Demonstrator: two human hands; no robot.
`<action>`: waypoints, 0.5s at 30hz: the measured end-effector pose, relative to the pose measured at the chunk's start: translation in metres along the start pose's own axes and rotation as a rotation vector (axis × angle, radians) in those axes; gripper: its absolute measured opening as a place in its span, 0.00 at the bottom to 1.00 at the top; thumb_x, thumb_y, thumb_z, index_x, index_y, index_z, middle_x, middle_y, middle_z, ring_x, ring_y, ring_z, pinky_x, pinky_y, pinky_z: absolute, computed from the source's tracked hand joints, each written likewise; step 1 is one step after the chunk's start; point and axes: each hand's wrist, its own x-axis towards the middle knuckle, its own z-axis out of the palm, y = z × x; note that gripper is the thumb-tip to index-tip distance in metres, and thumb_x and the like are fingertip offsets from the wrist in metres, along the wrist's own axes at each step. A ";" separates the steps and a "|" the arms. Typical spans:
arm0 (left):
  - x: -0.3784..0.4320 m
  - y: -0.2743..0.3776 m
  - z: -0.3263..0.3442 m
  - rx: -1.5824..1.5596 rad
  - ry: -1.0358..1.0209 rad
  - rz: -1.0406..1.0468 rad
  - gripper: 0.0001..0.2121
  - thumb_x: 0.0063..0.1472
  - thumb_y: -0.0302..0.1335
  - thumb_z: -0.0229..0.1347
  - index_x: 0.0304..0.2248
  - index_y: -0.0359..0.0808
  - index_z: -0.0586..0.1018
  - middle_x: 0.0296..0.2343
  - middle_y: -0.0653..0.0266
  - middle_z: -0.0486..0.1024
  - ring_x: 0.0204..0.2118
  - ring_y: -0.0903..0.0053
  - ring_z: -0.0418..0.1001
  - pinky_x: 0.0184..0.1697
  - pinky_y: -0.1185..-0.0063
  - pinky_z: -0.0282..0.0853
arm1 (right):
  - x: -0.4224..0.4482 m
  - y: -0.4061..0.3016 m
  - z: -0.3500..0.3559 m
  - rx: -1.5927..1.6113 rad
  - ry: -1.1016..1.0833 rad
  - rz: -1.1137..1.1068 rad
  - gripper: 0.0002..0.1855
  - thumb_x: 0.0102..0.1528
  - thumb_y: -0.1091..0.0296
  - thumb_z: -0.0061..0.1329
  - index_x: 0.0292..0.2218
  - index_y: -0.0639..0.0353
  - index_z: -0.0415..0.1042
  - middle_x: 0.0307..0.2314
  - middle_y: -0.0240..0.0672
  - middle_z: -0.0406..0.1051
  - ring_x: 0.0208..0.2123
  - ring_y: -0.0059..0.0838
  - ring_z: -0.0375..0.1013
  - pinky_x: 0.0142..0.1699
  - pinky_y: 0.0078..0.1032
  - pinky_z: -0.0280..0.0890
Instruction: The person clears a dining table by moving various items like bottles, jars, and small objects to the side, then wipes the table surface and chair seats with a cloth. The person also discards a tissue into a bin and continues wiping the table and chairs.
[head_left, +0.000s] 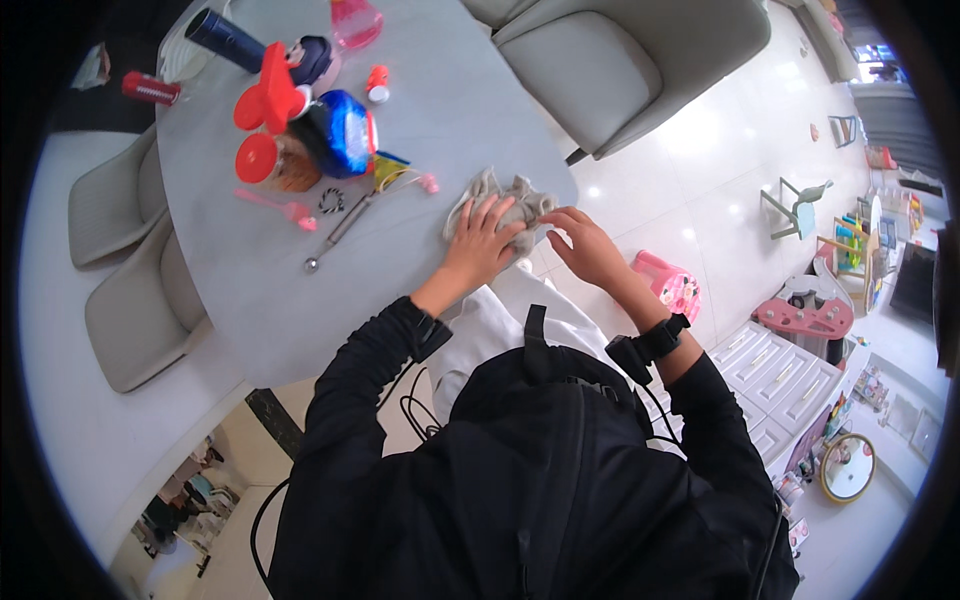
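A crumpled grey-beige cloth (530, 201) lies at the near right edge of the grey dining table (420, 247). My left hand (484, 244) rests flat on top of it, fingers spread, and covers part of the fabric. Just to the right, beside the table edge, my right hand (585, 244) hovers with curved fingers and the thumb apart. Its fingertips are close to the cloth's right side; whether they touch it I cannot tell. Left of the cloth lie a metal rod with a ball end (341, 234), a small pink item on a loop (428, 184) and a pink fork (274, 206).
Further left stand a red-lidded jar (296, 165), a blue container (345, 135), a dark cylindrical bottle (225, 39) and a pink flask-shaped container (356, 24). A black-and-white hair tie (331, 200) lies nearby. A grey chair (592, 75) and a pink stool (671, 281) stand on the right.
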 end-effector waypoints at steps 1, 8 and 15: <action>0.018 0.004 0.005 -0.005 0.006 -0.006 0.21 0.49 0.31 0.55 0.45 0.49 0.68 0.54 0.63 0.54 0.59 0.64 0.47 0.61 0.58 0.39 | 0.001 0.009 -0.004 -0.028 0.043 -0.061 0.16 0.52 0.71 0.45 0.44 0.55 0.67 0.41 0.41 0.66 0.42 0.43 0.66 0.47 0.34 0.62; 0.083 -0.018 0.011 -0.274 0.037 -0.203 0.19 0.49 0.27 0.53 0.43 0.41 0.70 0.55 0.56 0.52 0.59 0.60 0.48 0.60 0.63 0.44 | 0.063 0.040 0.022 -0.302 0.069 -0.092 0.34 0.47 0.68 0.50 0.55 0.53 0.54 0.54 0.46 0.53 0.55 0.48 0.54 0.56 0.37 0.53; 0.100 -0.048 -0.005 -0.380 0.433 -0.504 0.14 0.52 0.19 0.45 0.41 0.33 0.68 0.51 0.51 0.58 0.54 0.57 0.56 0.54 0.67 0.55 | 0.104 0.046 0.029 -0.579 -0.004 -0.206 0.37 0.48 0.56 0.52 0.57 0.39 0.53 0.57 0.44 0.47 0.59 0.50 0.44 0.57 0.52 0.46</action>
